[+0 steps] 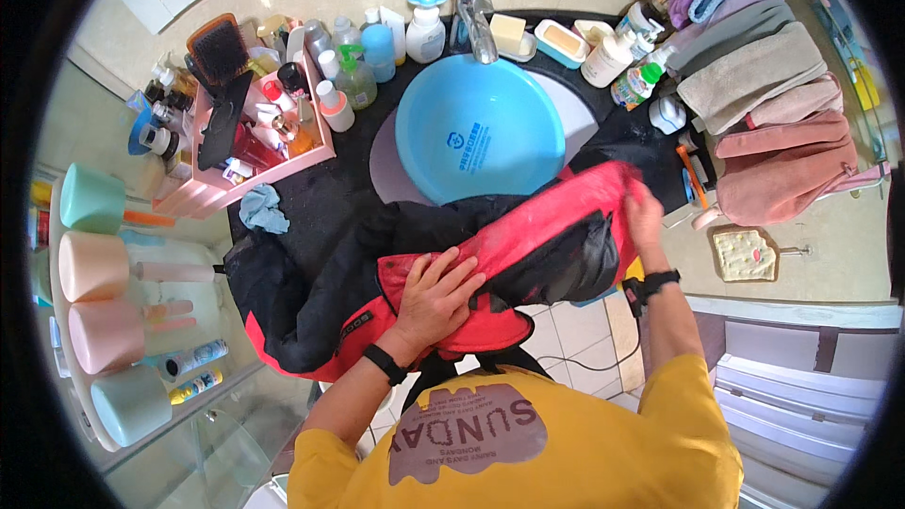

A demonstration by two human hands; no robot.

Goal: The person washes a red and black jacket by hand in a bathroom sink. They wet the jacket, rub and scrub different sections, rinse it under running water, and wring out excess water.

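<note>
A red and black padded jacket (332, 325) lies over the front edge of the dark counter, partly across the rim of a blue plastic basin (488, 127). My left hand (438, 297) rests flat on the jacket's red part, fingers slightly spread. With my right hand (642, 215) I grip the end of a raised red strip of the jacket, at the right; the fingertips look blurred. The basin stands in the sink, below a chrome faucet (477, 18). A light patch shows on the red fabric between my hands.
A pink organizer (261, 173) full of bottles and brushes stands left, near a crumpled blue cloth (264, 208). Soap dishes (561, 42) and pump bottles (608, 60) line the back. Towels (753, 78) hang at right. Wall cups (92, 265) are at left.
</note>
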